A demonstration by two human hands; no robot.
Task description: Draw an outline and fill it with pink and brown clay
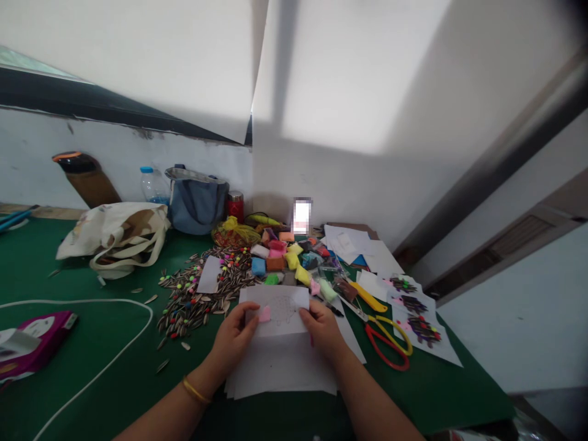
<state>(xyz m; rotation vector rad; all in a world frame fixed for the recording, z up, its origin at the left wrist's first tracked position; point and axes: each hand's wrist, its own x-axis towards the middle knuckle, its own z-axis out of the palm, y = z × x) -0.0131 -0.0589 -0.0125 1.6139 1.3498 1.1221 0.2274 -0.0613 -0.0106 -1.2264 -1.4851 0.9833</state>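
A small white sheet of paper (pixel 294 329) with a faint pencil-like drawing is held up over a stack of white paper (pixel 285 367). My left hand (pixel 236 334) grips its left edge, thumb beside a flat pink piece, perhaps clay (pixel 265 314), on the sheet. My right hand (pixel 321 324) pinches the right edge. Something thin and pinkish-red shows under the right hand, too small to name. Beyond the sheet lie several coloured packets of modelling clay (pixel 275 264). Left of them spreads a pile of striped sunflower seeds (pixel 193 306) mixed with bright beads.
Scissors (pixel 388 343) and a yellow utility knife (pixel 369 297) lie to the right, before sheets bearing seed figures (pixel 425 331). Bags, a blue bag (pixel 197 205) and a cream tote (pixel 124 233), stand back left. A white cable (pixel 114 354) crosses the green table near a purple box (pixel 41 343).
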